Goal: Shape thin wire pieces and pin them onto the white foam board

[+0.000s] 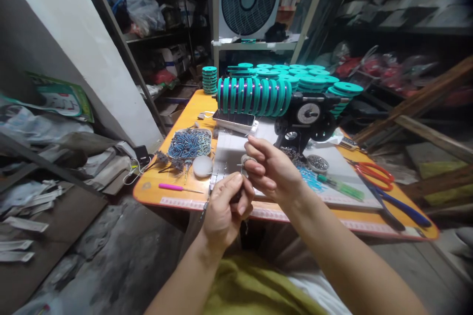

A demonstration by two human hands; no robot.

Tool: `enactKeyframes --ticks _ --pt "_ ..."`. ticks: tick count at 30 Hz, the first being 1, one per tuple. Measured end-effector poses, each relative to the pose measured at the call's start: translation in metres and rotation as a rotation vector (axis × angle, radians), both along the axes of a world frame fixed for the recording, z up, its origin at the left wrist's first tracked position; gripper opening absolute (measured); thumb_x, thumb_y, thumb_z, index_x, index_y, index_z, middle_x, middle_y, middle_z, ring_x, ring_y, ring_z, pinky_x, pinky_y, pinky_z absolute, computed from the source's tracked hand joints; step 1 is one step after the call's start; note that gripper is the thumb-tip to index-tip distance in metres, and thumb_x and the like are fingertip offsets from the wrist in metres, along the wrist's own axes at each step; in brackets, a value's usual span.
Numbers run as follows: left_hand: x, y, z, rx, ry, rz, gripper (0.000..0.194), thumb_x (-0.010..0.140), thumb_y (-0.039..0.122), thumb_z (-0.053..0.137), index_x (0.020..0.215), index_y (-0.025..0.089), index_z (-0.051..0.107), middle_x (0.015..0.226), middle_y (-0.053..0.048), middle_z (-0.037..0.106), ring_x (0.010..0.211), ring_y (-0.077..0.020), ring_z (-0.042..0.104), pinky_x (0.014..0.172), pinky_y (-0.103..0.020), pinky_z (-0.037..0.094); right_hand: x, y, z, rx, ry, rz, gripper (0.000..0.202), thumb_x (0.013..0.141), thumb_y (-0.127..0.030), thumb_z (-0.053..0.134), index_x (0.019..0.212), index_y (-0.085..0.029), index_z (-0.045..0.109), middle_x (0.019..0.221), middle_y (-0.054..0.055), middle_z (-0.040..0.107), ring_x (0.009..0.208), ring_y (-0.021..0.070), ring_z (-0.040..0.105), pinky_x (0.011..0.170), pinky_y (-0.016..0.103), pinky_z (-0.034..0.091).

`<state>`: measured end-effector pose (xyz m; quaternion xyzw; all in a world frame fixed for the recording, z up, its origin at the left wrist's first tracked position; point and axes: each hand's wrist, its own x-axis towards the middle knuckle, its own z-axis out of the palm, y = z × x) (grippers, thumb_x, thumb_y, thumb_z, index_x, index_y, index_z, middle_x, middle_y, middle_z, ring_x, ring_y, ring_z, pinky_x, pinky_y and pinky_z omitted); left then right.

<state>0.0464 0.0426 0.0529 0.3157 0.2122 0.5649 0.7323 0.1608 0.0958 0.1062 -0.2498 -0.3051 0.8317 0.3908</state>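
Note:
My left hand [228,203] is closed in a pinch just beyond the table's front edge. A small dark thing shows between its fingers, too hidden to name. Right above it, my right hand [269,170] has its fingers curled, with a pale band around one finger. Something thin and light sticks out near its fingertips; what it is, I cannot make out. Behind the hands stands a black machine [308,113] with a dial, carrying a row of turquoise spools [254,97] on a horizontal rod. A phone [236,120] lies below the spools.
On the orange table [151,182], a tray [190,143] holds small blue pieces, with a white round lid [202,166] and pink-handled tool [172,187] nearby. At right lie red-handled scissors [375,174], blue-handled pliers [404,206] and a dish of metal bits [318,163]. More turquoise spools [314,81] stand behind.

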Motion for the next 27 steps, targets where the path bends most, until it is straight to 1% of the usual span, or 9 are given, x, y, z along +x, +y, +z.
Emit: enactKeyframes --ticks 3,6,9,12,18,20,23,24,27 --pt "-0.001 -0.002 -0.002 -0.011 0.018 0.009 0.031 0.089 0.032 0.057 0.066 0.011 0.061 0.040 0.007 0.038 0.037 -0.0018 0.025 0.039 -0.012 0.023 -0.002 0.000 0.000 -0.025 -0.020 -0.025 0.045 0.096 -0.040 0.039 0.056 -0.020 0.031 0.038 -0.006 0.045 0.019 0.0036 0.029 0.021 0.011 0.022" --pt "-0.003 -0.006 -0.003 -0.034 0.046 -0.008 0.032 0.089 0.034 0.057 0.068 0.011 0.062 0.041 0.005 0.045 0.034 -0.0001 0.026 0.036 -0.010 0.021 -0.002 0.001 -0.001 -0.038 -0.047 -0.059 0.045 0.097 -0.039 0.036 0.056 -0.020 0.031 0.038 -0.006 0.043 0.019 0.0033 0.027 0.021 0.011 0.019" --pt "-0.005 -0.011 -0.004 -0.052 0.087 -0.058 0.032 0.089 0.037 0.057 0.071 0.011 0.062 0.047 0.002 0.056 0.029 -0.0015 0.038 0.031 -0.010 0.023 0.000 0.002 -0.002 -0.043 -0.060 -0.084 0.046 0.098 -0.039 0.034 0.056 -0.019 0.031 0.037 -0.006 0.042 0.019 0.0028 0.025 0.021 0.011 0.017" --pt "-0.006 -0.017 -0.005 -0.074 0.096 -0.114 0.032 0.088 0.040 0.058 0.073 0.012 0.063 0.053 -0.003 0.065 0.033 -0.0088 0.055 0.029 -0.012 0.031 0.002 0.002 -0.003 -0.032 -0.066 -0.084 0.046 0.098 -0.039 0.035 0.056 -0.019 0.032 0.037 -0.007 0.042 0.019 0.0023 0.025 0.021 0.010 0.018" --pt "-0.006 -0.023 -0.006 -0.134 0.048 -0.139 0.031 0.093 0.036 0.052 0.083 0.009 0.066 0.064 -0.007 0.071 0.038 -0.0104 0.061 0.030 -0.012 0.039 0.006 0.005 -0.007 0.068 -0.087 -0.018 0.043 0.096 -0.043 0.043 0.060 -0.019 0.038 0.042 -0.006 0.048 0.021 0.0016 0.028 0.023 0.011 0.018" --pt "-0.008 -0.026 -0.010 -0.152 0.027 -0.159 0.035 0.095 0.035 0.048 0.089 0.006 0.068 0.069 -0.009 0.072 0.041 -0.0105 0.062 0.031 -0.013 0.042 0.010 0.003 -0.012 0.152 -0.144 -0.002 0.039 0.095 -0.046 0.044 0.069 -0.018 0.050 0.045 -0.005 0.052 0.022 0.0018 0.029 0.024 0.011 0.018" --pt "-0.016 -0.033 -0.021 -0.182 -0.012 -0.166 0.037 0.097 0.035 0.044 0.098 0.006 0.067 0.072 -0.010 0.071 0.043 -0.0111 0.063 0.031 -0.013 0.043 0.017 -0.004 -0.025 0.270 -0.321 -0.004 0.038 0.094 -0.051 0.046 0.093 -0.017 0.063 0.045 -0.005 0.053 0.025 0.0022 0.029 0.027 0.012 0.017" --pt "-0.018 -0.035 -0.025 -0.192 -0.019 -0.158 0.036 0.097 0.034 0.044 0.098 0.007 0.067 0.071 -0.010 0.071 0.042 -0.0112 0.063 0.031 -0.012 0.042 0.018 -0.008 -0.029 0.306 -0.384 0.001 0.038 0.094 -0.051 0.048 0.098 -0.016 0.064 0.045 -0.006 0.052 0.026 0.0022 0.030 0.028 0.012 0.019" --pt "-0.024 -0.041 -0.032 -0.196 -0.025 -0.148 0.033 0.097 0.032 0.044 0.089 0.009 0.066 0.066 -0.009 0.071 0.040 -0.0111 0.062 0.030 -0.011 0.040 0.020 -0.022 -0.038 0.402 -0.495 0.073 0.036 0.089 -0.048 0.059 0.102 -0.015 0.067 0.054 -0.005 0.055 0.035 0.0023 0.038 0.034 0.012 0.027"
